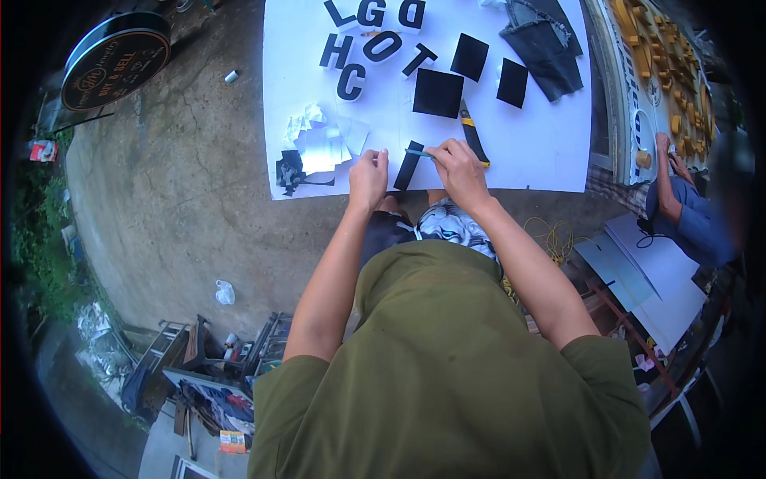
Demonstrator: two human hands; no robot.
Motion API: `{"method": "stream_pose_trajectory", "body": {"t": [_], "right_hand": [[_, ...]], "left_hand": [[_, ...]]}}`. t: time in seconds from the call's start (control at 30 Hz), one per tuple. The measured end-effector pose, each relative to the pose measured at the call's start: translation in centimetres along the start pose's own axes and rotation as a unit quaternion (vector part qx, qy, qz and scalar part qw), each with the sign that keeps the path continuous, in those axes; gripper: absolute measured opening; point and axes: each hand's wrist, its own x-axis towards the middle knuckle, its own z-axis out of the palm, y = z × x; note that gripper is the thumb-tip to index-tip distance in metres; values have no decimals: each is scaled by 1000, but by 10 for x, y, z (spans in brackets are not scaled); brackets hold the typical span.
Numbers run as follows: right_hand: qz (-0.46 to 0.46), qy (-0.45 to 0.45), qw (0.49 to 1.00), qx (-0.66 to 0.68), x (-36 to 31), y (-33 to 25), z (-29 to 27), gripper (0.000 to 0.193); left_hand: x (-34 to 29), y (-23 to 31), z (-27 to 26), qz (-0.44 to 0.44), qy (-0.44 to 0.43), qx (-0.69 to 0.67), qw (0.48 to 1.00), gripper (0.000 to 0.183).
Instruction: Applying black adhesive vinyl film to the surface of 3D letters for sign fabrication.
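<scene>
My right hand (pixel 460 172) pinches a thin teal stick-like tool (pixel 418 152), whose tip reaches over a narrow black bar-shaped block (pixel 408 166) near the table's front edge. Left of that block, my left hand (pixel 369 180) is closed, thumb and forefinger together; whatever they may hold is too small to make out. A yellow-and-black utility knife (pixel 474 137) lies just beyond my right hand. Farther back stand black-faced, white-sided letter blocks, among them a C (pixel 351 82) and an O (pixel 382 46). Three black-faced square blocks, one of them large (pixel 437 93), sit right of the letters.
Crumpled white paper (pixel 323 144) and black scraps (pixel 290 172) lie at the white table's (pixel 550 160) left front corner. Dark cloth (pixel 545 52) rests at its back right. Another person (pixel 685 203) works at a board with yellow pieces on the right. A round sign (pixel 117 61) stands far left.
</scene>
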Motion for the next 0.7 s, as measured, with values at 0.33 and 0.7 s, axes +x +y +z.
{"method": "stream_pose_trajectory", "body": {"t": [0.33, 0.7], "right_hand": [[-38, -37, 996, -67, -12, -10, 24, 27], [-41, -127, 991, 33, -71, -35, 24, 19]], "left_hand": [[48, 47, -9, 100, -171, 41, 979, 54], [48, 28, -1, 101, -176, 14, 979, 47]]}}
